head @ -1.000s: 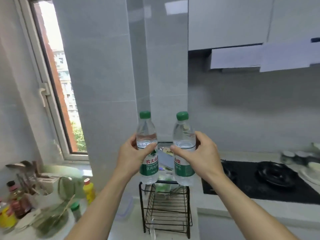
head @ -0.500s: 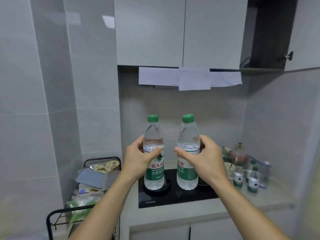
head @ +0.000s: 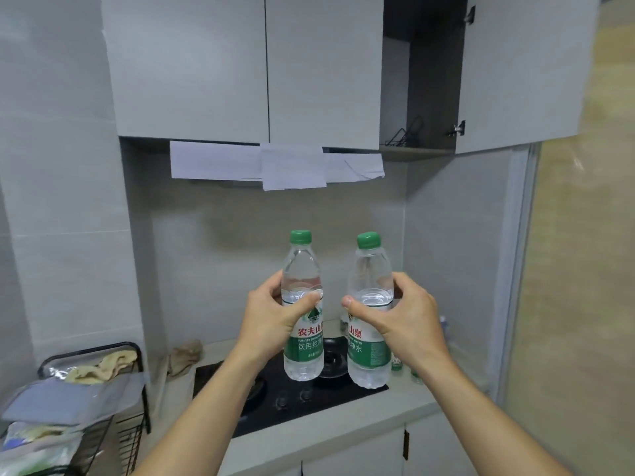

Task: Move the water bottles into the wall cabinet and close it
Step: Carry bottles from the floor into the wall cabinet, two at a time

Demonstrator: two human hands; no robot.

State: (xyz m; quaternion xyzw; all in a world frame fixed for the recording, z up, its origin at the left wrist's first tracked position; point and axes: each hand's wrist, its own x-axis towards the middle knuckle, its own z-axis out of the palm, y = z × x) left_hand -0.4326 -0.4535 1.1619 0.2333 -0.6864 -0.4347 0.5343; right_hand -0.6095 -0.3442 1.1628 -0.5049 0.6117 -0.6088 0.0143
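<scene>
I hold two clear water bottles with green caps and green labels upright in front of me, above the hob. My left hand [head: 271, 321] grips the left bottle [head: 302, 269] around its middle. My right hand [head: 405, 321] grips the right bottle [head: 369, 269] the same way. The wall cabinet [head: 426, 80] at the upper right stands open, with its door [head: 522, 70] swung out to the right. A dark wire rack [head: 403, 134] sits on the cabinet's shelf. More small bottles [head: 397, 362] stand on the counter behind my right hand, mostly hidden.
A black hob [head: 295, 396] lies in the counter below the bottles. Closed grey cabinet doors [head: 240, 63] hang to the left, with white paper sheets [head: 278, 166] taped beneath. A black wire rack [head: 86, 400] holding cloths and bags stands at the lower left.
My view has swung from the window side to the right, towards the hob and the open cabinet. Both hands still hold the bottles upright in front of me.
</scene>
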